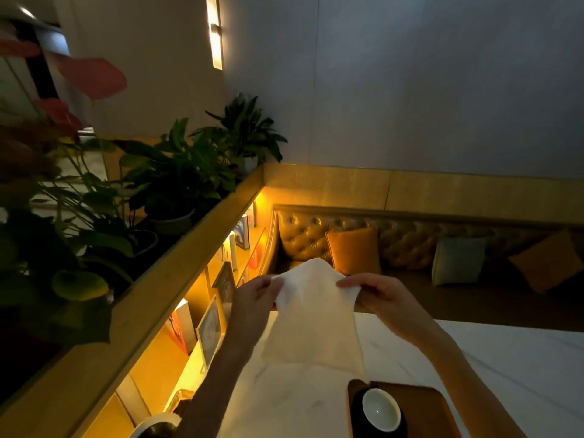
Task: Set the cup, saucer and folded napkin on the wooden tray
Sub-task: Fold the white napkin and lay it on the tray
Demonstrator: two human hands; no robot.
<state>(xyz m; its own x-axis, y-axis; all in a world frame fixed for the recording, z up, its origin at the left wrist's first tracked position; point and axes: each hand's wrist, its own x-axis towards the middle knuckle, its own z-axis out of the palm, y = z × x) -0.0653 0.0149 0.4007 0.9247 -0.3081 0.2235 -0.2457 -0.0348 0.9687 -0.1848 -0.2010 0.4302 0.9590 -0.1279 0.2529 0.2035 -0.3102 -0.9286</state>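
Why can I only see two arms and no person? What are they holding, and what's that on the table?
The camera sits on the person's head and looks down, so you see only their arms. The left hand and right hand each pinch a top corner of a white napkin, which hangs open in the air, not yet folded. Below is a white table. On it lies a wooden tray with a white cup sitting on a dark saucer. Behind are a bench with cushions and plants.
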